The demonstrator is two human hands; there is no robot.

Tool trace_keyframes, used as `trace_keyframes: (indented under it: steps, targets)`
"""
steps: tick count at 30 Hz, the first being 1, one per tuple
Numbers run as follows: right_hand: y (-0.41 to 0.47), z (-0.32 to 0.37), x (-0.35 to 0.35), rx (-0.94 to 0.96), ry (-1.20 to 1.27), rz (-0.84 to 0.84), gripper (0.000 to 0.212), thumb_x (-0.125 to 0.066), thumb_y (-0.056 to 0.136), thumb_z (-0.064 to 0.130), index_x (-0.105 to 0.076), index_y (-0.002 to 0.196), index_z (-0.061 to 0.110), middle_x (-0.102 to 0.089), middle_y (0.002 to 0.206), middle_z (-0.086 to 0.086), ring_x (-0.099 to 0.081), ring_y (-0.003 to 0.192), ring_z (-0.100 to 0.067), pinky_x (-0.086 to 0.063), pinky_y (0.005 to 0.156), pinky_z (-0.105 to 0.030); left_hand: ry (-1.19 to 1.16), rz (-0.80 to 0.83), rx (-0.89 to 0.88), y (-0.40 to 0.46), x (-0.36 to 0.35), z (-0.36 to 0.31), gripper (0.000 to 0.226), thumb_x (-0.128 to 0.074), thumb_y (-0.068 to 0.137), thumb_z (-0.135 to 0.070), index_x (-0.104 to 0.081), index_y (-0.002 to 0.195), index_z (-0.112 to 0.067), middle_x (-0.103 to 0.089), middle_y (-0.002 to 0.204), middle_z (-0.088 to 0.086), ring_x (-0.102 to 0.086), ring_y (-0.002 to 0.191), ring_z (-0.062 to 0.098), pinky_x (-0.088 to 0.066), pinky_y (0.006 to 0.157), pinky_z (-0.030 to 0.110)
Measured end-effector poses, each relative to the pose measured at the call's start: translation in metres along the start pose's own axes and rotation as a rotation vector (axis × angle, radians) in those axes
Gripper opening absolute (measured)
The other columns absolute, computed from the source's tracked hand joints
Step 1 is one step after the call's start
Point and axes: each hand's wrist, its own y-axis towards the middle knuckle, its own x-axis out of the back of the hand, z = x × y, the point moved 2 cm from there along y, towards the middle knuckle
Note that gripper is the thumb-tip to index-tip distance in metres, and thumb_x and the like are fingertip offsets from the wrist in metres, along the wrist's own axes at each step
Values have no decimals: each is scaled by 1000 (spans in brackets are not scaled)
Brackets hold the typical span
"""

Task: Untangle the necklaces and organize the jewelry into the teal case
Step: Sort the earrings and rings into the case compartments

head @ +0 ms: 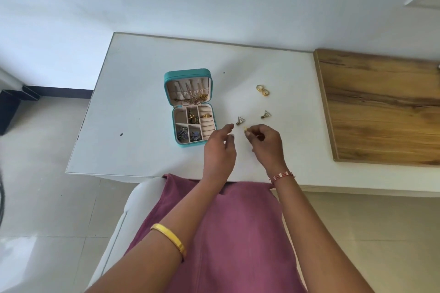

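The teal case [169, 78] lies open on the white table [133, 83]. Gold necklaces [192, 98] hang in its lid, and earrings and a ring sit in its compartments. Two gold rings [262, 90] and two triangular earrings [240, 121] [266, 114] lie on the table right of the case. My right hand [266, 145] pinches a small gold piece [245, 129] just below the left triangular earring. My left hand [219, 147] hovers beside the case's right edge with its fingers loosely curled; whether it holds anything I cannot tell.
A wooden board [381, 107] lies on the table's right side. A white chair [133, 202] and my purple-clad lap [226, 233] sit at the table's near edge. Tiled floor [47, 197] spreads to the left.
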Motion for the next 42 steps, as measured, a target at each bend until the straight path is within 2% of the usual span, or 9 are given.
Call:
trace_keyframes:
  steps: [2,4,9,13,17,22,26,34,42]
  targets:
    - [-2,16,-3,-3,115,94,7,-58,87,6,-65,89,6,-61,78,-4,-54,66,-5,-48,66,-25,-72,32,36,9,0,-5,33,-44,95,-7,-57,125,-10,-64,116,4,-60,107,20,-45,98,29]
    - [0,24,-4,9,169,151,8,-57,87,3,-64,91,2,-60,74,-2,-55,59,3,-44,56,-12,-173,54,82,17,0,-11,31,-45,94,-5,-60,121,-9,-66,103,3,-65,95,21,-51,94,39]
    - [14,28,-1,68,187,158,6,-60,86,5,-66,85,7,-61,67,0,-52,52,3,-45,54,-13,-349,6,178,33,3,-18,24,-54,90,-2,-67,93,-22,-69,85,4,-69,82,19,-54,88,35]
    - [48,22,10,19,266,-112,12,-60,84,5,-66,76,13,-62,65,-5,-57,59,-14,-51,58,-27,-436,-59,225,48,0,-24,17,-57,87,0,-69,90,-13,-65,70,-1,-64,64,11,-54,74,23]
    - [96,14,17,78,-86,-304,14,-56,82,1,-68,87,5,-67,86,-16,-59,75,-23,-42,69,-24,-499,-47,255,61,-6,-27,16,-56,88,3,-67,88,-8,-63,68,1,-58,53,4,-54,64,14]
    - [123,7,6,177,-481,-194,28,-50,87,0,-64,111,5,-53,109,-21,-53,103,-34,-43,81,-32,-485,-68,276,68,-5,-19,16,-57,87,1,-67,89,-12,-62,69,0,-55,49,3,-52,59,11]
    - [127,2,-1,194,-601,-183,30,-44,89,-4,-62,112,2,-53,110,-22,-49,107,-36,-42,81,-36,-487,-66,283,68,-3,-15,17,-57,87,3,-67,92,-9,-62,69,-1,-55,47,-1,-52,60,11]
    - [113,9,-1,257,-553,-182,25,-46,86,-6,-66,100,-1,-59,99,-22,-55,96,-36,-40,75,-34,-510,-75,279,60,4,-16,17,-57,87,2,-67,89,-12,-63,70,0,-58,53,1,-53,61,11]
    - [10,11,-30,376,-388,-81,12,-61,83,2,-70,90,1,-65,84,-17,-61,81,-29,-36,71,-19,-449,-99,293,22,20,3,16,-61,85,0,-70,89,-13,-64,67,-1,-56,50,-1,-53,59,13]
